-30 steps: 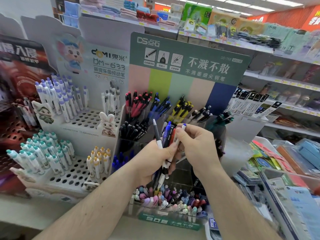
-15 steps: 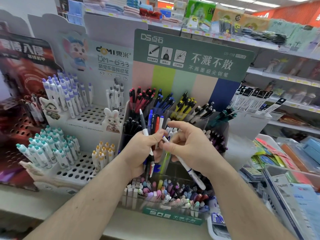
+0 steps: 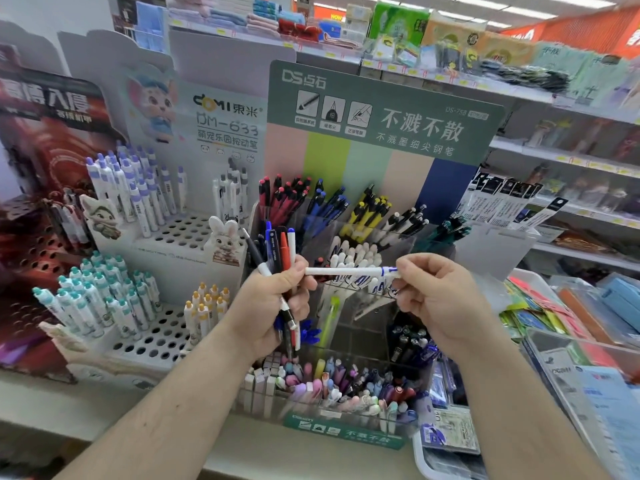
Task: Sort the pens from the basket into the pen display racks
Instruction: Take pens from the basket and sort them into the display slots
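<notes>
Folded towels (image 3: 266, 20) and packaged goods (image 3: 450, 36) are stacked on the upper shelf (image 3: 433, 77), while flat coloured packets (image 3: 540, 313) are laid out at the right.

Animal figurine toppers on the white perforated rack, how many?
2. A grey-white cat-like figurine at the upper tier's left front, and a white rabbit figurine at its right front beside the clear bins. More may hide behind pens.
</notes>
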`<state>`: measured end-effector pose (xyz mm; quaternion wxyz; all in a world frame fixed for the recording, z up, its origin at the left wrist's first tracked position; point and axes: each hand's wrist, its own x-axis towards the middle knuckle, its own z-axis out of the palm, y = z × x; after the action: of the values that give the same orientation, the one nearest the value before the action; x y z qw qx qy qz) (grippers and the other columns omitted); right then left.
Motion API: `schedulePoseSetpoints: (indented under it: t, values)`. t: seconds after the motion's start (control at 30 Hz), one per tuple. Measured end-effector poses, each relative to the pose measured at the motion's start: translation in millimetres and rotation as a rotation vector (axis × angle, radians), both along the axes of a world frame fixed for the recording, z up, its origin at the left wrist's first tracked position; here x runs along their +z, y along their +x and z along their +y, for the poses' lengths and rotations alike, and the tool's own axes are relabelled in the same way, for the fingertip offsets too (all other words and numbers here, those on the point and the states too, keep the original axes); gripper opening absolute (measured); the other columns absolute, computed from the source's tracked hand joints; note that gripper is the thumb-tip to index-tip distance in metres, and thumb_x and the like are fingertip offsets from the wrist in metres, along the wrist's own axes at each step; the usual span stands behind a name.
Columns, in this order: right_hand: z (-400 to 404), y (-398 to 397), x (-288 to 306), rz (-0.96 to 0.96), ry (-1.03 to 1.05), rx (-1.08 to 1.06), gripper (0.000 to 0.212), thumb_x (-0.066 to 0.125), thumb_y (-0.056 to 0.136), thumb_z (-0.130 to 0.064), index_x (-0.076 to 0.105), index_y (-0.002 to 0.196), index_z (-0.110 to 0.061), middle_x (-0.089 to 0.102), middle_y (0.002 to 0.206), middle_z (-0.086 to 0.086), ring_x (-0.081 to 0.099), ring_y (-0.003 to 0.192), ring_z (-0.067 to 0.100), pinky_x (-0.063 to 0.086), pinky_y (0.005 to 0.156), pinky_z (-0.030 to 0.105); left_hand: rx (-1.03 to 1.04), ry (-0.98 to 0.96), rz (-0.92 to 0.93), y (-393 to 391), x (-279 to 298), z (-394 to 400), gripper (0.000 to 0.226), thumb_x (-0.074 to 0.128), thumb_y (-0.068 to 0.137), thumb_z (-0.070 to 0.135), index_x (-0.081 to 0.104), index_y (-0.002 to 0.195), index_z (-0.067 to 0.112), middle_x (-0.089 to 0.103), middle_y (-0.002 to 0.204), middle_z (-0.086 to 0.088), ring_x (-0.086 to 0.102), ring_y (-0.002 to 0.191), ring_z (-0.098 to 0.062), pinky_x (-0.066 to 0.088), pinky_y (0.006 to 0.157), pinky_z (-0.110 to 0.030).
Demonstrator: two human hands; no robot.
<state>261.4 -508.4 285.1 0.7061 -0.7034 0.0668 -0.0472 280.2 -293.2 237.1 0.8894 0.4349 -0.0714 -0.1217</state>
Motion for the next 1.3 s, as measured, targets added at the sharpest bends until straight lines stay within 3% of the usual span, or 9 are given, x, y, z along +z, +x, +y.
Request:
schedulePoseSetpoints:
  t: [0.1,0.23,0.33,0.4,0.53,0.67,0.87,1.13,1.3]
  values:
    - [6.5,3.9,-7.6,-0.039,0.197,-0.193,0.008,0.061,0.097,-0.011,0.067,0.093,-0.007,0.065,0.068,0.006,0.056,0.05,0.01,0.052,0.051,0.021,-0.094,-0.038,0.011,-2.6,-1.8,-11.8,0.002,0.055,0.085,0.013,0.053,0.083,0.012,0.06,0.07,-0.006,0.039,0.04,-0.006,0.03,0.041,-0.017]
    - [3.0,2.7,-5.0,-0.228,0.2,-0.492,0.013,0.059,0.099,-0.011,0.07,0.105,-0.01,0.069,0.068,-0.003,0.062,0.055,0.008,0.053,0.054,0.02,-0.108,-0.01,0.025,-1.4,-2.6,-21.2,0.007,0.054,0.084,0.009,0.054,0.091,0.01,0.065,0.075,-0.006,0.04,0.04,-0.006,0.032,0.04,-0.017]
    - [-12.7,1.9,3.7,-0.452,-0.027,-0.763,0.019,0.059,0.099,-0.016,0.069,0.116,-0.013,0.07,0.075,-0.009,0.065,0.062,0.009,0.052,0.057,0.017,-0.079,0.02,0.038,0.8,-1.8,-22.6,0.01,0.048,0.093,0.0,0.053,0.094,0.009,0.066,0.076,-0.006,0.04,0.041,-0.007,0.033,0.041,-0.018]
    - [-21.5,6.2,4.1,-0.552,-0.228,-0.827,0.026,0.06,0.099,-0.021,0.069,0.121,-0.013,0.071,0.086,-0.003,0.067,0.071,0.017,0.054,0.062,0.023,-0.073,0.048,0.033,1.9,-0.2,-23.6,0.014,0.045,0.096,-0.003,0.053,0.095,0.008,0.065,0.075,-0.006,0.04,0.041,-0.007,0.034,0.041,-0.019]
    - [-27.7,23.6,-9.9,-0.559,-0.488,-0.808,0.031,0.06,0.097,-0.02,0.067,0.125,-0.009,0.065,0.094,-0.018,0.062,0.087,0.007,0.053,0.081,0.026,-0.069,0.07,0.023,2.4,1.5,-27.0,0.016,0.045,0.096,-0.004,0.055,0.095,0.008,0.064,0.075,-0.006,0.042,0.042,-0.008,0.035,0.042,-0.019]
    - [-21.7,36.0,-25.1,-0.469,-0.679,-0.666,0.026,0.064,0.095,-0.016,0.071,0.12,-0.011,0.072,0.099,0.0,0.063,0.088,0.014,0.054,0.087,0.033,-0.082,0.08,0.025,1.4,1.4,-27.9,0.017,0.045,0.096,-0.004,0.056,0.095,0.008,0.064,0.077,-0.007,0.043,0.044,-0.008,0.036,0.043,-0.02]
    - [-8.0,45.6,-32.5,-0.285,-0.795,-0.473,0.013,0.068,0.092,-0.021,0.068,0.105,-0.017,0.064,0.081,-0.007,0.06,0.08,0.017,0.04,0.072,0.024,-0.081,0.095,0.003,0.1,0.9,-23.0,0.018,0.045,0.096,-0.006,0.057,0.096,0.008,0.064,0.078,-0.008,0.044,0.044,-0.008,0.036,0.043,-0.02]
    - [-9.6,56.2,-34.1,-0.176,-0.991,-0.385,0.023,0.058,0.094,-0.02,0.079,0.102,-0.021,0.068,0.099,0.001,0.042,0.097,0.018,0.037,0.086,0.031,-0.116,0.145,0.005,-1.5,0.9,-16.9,0.014,0.046,0.097,-0.004,0.056,0.099,0.006,0.066,0.08,-0.009,0.045,0.045,-0.009,0.038,0.044,-0.021]
    - [3.7,41.7,-19.7,-0.24,-0.917,-0.422,0.02,0.061,0.09,-0.016,0.079,0.099,-0.018,0.064,0.091,-0.005,0.058,0.094,0.019,0.044,0.081,0.028,-0.157,0.183,0.004,-1.7,-1.5,-15.2,0.013,0.047,0.098,-0.001,0.058,0.104,0.004,0.066,0.083,-0.01,0.045,0.046,-0.01,0.038,0.044,-0.021]
